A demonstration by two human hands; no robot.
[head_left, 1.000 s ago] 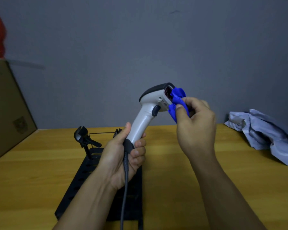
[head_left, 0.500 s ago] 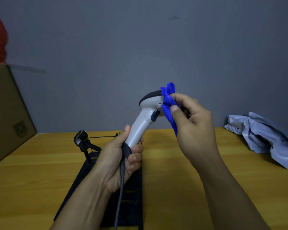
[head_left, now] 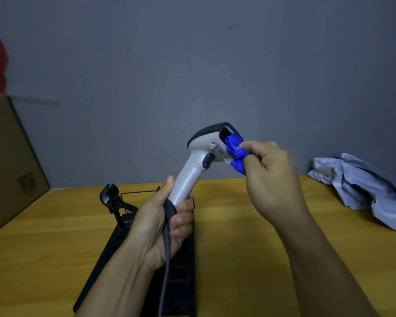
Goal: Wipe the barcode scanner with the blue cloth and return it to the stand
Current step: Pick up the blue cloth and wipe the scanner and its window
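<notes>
The left hand grips the scanner by its handle, above the black stand on the table; the right hand pinches the blue cloth against the scanner's window

1. Barcode scanner: white body, dark top, reddish window, tilted upright above the desk.
2. Blue cloth: bunched, pressed against the scanner's window.
3. Stand: black, near the desk's far edge.

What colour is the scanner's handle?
White, with a dark trigger; the scanner shows clearly in the head view.
</notes>
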